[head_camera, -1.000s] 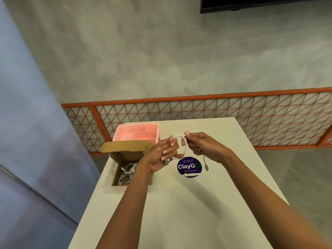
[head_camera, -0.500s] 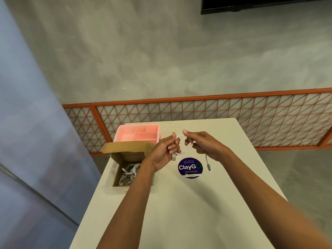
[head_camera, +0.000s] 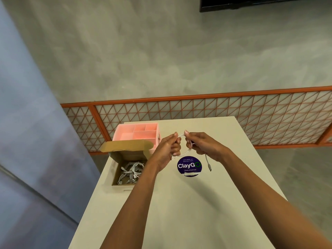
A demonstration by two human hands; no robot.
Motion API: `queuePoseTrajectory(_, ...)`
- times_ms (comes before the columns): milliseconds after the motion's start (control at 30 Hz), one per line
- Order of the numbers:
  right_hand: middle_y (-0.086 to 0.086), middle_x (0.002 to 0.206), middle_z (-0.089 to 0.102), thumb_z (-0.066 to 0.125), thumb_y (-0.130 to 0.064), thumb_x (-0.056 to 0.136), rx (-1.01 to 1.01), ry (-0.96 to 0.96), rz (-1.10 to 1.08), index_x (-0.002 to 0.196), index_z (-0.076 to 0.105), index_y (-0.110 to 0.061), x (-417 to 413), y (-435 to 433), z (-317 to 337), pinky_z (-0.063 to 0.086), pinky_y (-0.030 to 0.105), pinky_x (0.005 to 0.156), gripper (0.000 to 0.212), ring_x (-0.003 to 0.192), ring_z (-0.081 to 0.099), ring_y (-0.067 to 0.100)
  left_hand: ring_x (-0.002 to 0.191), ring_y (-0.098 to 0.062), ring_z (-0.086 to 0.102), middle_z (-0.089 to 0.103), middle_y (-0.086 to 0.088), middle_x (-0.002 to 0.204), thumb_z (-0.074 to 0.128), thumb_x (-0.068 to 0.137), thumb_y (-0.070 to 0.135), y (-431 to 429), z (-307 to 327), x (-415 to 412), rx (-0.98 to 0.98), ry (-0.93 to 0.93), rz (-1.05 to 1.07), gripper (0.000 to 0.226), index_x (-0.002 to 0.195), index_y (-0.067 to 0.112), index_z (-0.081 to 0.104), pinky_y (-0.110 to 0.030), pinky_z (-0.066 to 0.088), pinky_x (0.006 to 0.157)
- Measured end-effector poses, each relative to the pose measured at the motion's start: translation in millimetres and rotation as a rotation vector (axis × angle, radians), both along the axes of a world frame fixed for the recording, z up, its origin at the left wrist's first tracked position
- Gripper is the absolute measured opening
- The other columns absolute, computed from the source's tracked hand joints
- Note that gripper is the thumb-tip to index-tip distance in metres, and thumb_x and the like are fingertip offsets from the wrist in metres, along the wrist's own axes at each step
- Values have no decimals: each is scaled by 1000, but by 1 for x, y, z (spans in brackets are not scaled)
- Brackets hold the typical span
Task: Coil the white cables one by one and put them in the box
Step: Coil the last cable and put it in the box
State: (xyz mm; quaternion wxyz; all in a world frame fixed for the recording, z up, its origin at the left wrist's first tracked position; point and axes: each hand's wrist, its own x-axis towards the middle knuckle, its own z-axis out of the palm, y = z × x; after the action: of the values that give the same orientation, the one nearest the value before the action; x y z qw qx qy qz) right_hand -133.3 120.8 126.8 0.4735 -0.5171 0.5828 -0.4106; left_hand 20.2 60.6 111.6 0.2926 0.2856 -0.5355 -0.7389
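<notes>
Most of the white cable (head_camera: pixel 207 159) hides within left hand (head_camera: pixel 168 150) and right hand (head_camera: pixel 204 146).

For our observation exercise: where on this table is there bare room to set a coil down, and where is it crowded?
Bare: near tabletop between the forearms, below the ClayGo sticker, and the far right corner. Crowded: the left edge, with the cardboard box of coiled cables and pink organizer.

A pale counter (head_camera: pixel 197 212) carries a pink compartment tray (head_camera: pixel 136 133) near its far left corner. A round purple sticker (head_camera: pixel 189 166) reading "ClayGo" lies flat on the counter top, its lower edge torn. Beyond the counter runs an orange lattice railing (head_camera: pixel 233 112) below a grey wall (head_camera: pixel 161 60). A dark screen (head_camera: pixel 251 2) hangs top right.
</notes>
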Motion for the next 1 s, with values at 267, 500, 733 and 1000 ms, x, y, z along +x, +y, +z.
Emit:
queuePoseTrajectory(267,-1,78,54,51,-37,95,-63,149,25,103,73,-24,-26,6,0,33,23,55,26,68,41,15,44,-4,21,26,9,52,31,104,26,-10,1,13,-20,-12,80,36,71,16,38,-16,20,42)
queuePoseTrajectory(500,-4,81,68,63,-22,90,-27,259,142,99,74,-14,-32,6,2,44,19,68,17,73,51,8,46,-7,20,22,6,54,33,102,35,-8,2,14,-142,-120,67,40,66,18,32,-17,23,43)
queuePoseTrajectory(733,5,79,63,57,-11,93,-108,489,-97,88,60,-7,-26,-7,-3,53,22,64,7,69,65,17,45,-7,20,23,8,54,38,101,35,3,1,9,-200,-218,-108,40,67,19,28,-18,21,43)
queuePoseTrajectory(1000,11,75,58,57,-1,92,-189,0,-313,91,57,1,-11,-17,8,58,24,59,2,70,67,24,47,-6,19,23,9,55,38,101,36,6,6,7,-213,-230,-206,39,68,18,29,-16,23,43)
